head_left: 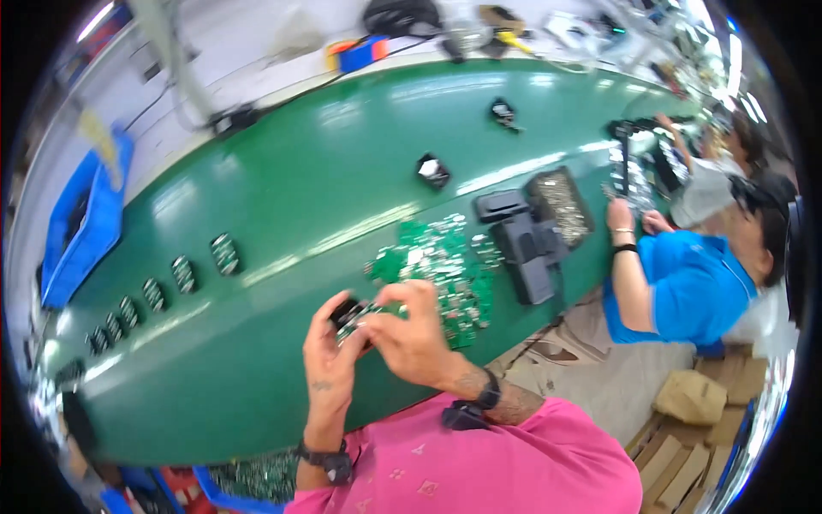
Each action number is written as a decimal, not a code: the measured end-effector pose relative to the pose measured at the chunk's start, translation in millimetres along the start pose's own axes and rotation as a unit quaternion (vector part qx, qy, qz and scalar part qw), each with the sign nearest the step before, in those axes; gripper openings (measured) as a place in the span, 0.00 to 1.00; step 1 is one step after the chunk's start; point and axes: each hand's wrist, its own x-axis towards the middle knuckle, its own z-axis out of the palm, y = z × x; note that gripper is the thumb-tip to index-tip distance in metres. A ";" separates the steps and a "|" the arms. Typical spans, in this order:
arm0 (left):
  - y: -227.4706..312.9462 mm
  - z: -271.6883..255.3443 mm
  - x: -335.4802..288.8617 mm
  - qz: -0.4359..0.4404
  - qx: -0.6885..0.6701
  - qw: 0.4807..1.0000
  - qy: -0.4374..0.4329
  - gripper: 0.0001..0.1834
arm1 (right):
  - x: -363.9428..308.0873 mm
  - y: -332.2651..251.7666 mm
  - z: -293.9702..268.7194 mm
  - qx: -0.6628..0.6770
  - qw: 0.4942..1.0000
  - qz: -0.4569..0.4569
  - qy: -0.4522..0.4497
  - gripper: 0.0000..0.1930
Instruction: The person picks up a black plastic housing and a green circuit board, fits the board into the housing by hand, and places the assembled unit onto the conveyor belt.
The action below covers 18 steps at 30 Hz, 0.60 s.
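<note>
Housing (347, 312) in hands (409, 344), boards (257, 478) in blue bin (211, 491), metal pieces (561, 206) in tray (534, 188)

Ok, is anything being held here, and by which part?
Yes, a small dark unit with circuitry showing: the left hand holds its left side. The right hand is at its right edge; blur hides whether it grips there.

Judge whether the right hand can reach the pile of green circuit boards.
Probably yes: the right hand is beside the circuit boards, nothing visible between, though it is busy with a small dark part.
</note>
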 end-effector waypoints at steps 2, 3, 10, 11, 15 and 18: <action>-6.5 4.6 7.8 0.081 0.031 0.996 -0.011 0.26 | 2.4 1.8 -10.0 0.020 0.999 -0.034 -0.017 0.07; -5.5 8.1 7.5 0.127 0.090 0.988 0.000 0.27 | 6.2 -0.4 -12.3 -0.011 0.999 -0.052 -0.001 0.07; 21.6 6.6 -8.8 0.165 0.206 0.965 -0.009 0.24 | 29.5 -10.2 -36.3 0.062 0.986 -0.012 -0.154 0.03; 22.6 6.4 -8.7 0.166 0.205 0.965 -0.009 0.24 | 31.9 -8.4 -37.8 0.062 0.986 -0.013 -0.153 0.03; 24.9 4.2 -7.8 0.203 0.277 0.939 -0.027 0.24 | 36.9 -4.3 -44.4 0.049 0.972 -0.031 -0.226 0.04; 30.8 5.4 -6.4 0.217 0.319 0.922 -0.042 0.26 | 39.5 -2.2 -46.6 0.056 0.964 -0.002 -0.260 0.03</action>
